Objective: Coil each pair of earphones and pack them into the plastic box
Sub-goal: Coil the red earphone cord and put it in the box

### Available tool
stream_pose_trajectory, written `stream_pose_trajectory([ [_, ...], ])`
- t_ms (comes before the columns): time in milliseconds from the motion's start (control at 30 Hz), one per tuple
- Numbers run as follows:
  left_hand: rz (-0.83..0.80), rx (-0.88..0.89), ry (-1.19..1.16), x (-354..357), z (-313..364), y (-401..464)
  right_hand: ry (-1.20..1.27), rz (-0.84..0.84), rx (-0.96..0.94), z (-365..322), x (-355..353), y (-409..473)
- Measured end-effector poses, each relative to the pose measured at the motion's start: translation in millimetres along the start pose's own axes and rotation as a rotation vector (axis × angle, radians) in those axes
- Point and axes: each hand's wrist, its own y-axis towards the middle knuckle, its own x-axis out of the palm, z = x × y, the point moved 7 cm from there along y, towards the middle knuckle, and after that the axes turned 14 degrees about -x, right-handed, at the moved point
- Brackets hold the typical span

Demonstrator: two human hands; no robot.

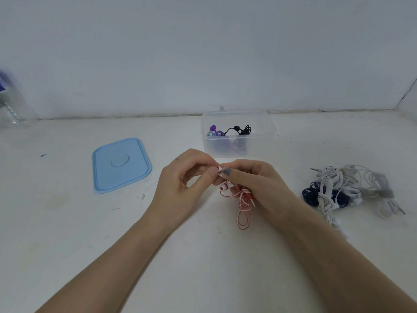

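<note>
A red and white pair of earphones (243,199) hangs in loose loops between both hands at the middle of the table. My left hand (180,186) pinches one of its earbuds with thumb and fingertips. My right hand (255,184) grips the bundled cable, thumb against the same earbud, the plug poking out below. Just behind the hands stands the clear plastic box (268,132), open, with purple earphones (215,131) and black earphones (242,129) inside.
The box's blue lid (120,164) lies flat to the left. A tangled heap of white earphones (352,188) with a dark blue pair (312,193) among them lies to the right. A clear plastic bottle (11,102) stands at the far left by the wall.
</note>
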Motion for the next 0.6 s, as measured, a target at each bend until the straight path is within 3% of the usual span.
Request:
stream_pose_trajectory([
  [600,0.005,0.018,0.065,2.4,-3.1,2.8,0.023,0.017,0.030,0.6,-1.0,-2.5],
])
